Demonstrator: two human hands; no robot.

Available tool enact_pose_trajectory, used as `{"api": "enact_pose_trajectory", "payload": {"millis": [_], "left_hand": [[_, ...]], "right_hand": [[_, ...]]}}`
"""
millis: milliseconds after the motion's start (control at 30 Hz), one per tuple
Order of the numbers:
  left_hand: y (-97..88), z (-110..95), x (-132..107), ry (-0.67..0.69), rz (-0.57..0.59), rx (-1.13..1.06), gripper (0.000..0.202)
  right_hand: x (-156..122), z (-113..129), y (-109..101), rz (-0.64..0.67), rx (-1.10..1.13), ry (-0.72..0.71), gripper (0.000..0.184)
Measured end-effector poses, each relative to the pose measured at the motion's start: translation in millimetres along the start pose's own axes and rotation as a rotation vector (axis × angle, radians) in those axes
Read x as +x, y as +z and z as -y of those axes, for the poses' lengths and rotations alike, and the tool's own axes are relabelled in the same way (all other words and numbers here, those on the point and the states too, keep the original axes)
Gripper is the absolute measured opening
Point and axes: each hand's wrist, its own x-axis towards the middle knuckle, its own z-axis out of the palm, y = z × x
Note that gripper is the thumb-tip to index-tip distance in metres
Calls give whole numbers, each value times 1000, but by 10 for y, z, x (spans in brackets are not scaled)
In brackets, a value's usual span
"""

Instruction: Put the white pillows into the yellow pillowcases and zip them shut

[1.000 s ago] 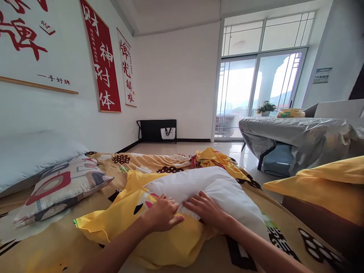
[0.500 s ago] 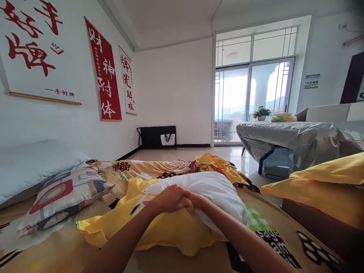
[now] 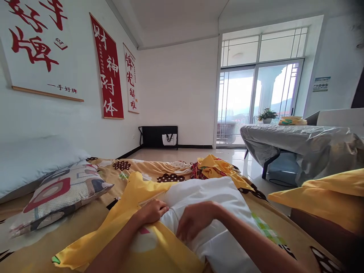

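A white pillow (image 3: 227, 212) lies on the bed, its near-left part inside a yellow pillowcase (image 3: 167, 246) with a printed pattern. My left hand (image 3: 153, 212) is closed on the upper edge of the pillowcase opening, beside the pillow. Over the white pillow, close to that opening, my right hand (image 3: 196, 220) hangs with bent fingers pointing down. Its fingers are blurred, and whether they pinch any fabric cannot be made out. The pillowcase's far corner spreads out flat to the left.
A patterned cushion (image 3: 65, 193) and a pale pillow (image 3: 42, 163) lie at the left. Crumpled yellow cloth (image 3: 216, 167) rests at the bed's far edge. Folded yellow fabric (image 3: 327, 197) sits at the right, near a plastic-covered table (image 3: 284, 132).
My hands, earlier together at the pillowcase edge, have moved apart and nearer to me. The pillowcase opening is pulled wider, with more of the white pillow showing. The view has shifted slightly.
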Motion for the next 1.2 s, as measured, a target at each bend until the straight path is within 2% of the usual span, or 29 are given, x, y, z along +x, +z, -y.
{"api": "enact_pose_trajectory", "payload": {"millis": [100, 133, 167, 200, 333, 400, 467, 567, 667, 833, 1067, 1133, 1200], "left_hand": [[26, -38, -6, -5, 17, 29, 38], [27, -44, -12, -6, 22, 43, 36], [26, -45, -21, -7, 28, 57, 35], [25, -39, -33, -7, 33, 72, 35], [-8, 15, -55, -5, 53, 140, 27], [-55, 29, -10, -22, 34, 183, 21], [-116, 11, 82, -58, -54, 237, 18], [-185, -71, 263, -82, -232, 340, 32], [-195, -155, 439, -54, -276, 422, 50], [-180, -201, 699, -111, -311, 444, 30], [-251, -366, 904, -181, -398, 403, 21], [-274, -416, 877, -167, -393, 412, 21], [-301, -433, 809, -144, -381, 435, 22]], "right_hand": [[112, -197, -262, -408, -211, 160, 33], [159, -287, -278, -544, -294, 244, 37], [208, -381, -256, -615, -345, 307, 42], [260, -473, -199, -625, -360, 344, 47], [437, -725, 171, -490, -371, 366, 63], [478, -743, 312, -456, -376, 348, 68], [488, -696, 384, -440, -373, 337, 66], [480, -560, 420, -420, -411, 338, 50], [474, -403, 455, -433, -494, 353, 40], [483, -204, 510, -470, -595, 367, 36], [602, -136, 456, -464, -611, 308, 39], [632, -153, 394, -460, -556, 358, 39], [662, -189, 315, -456, -485, 473, 41]]}}
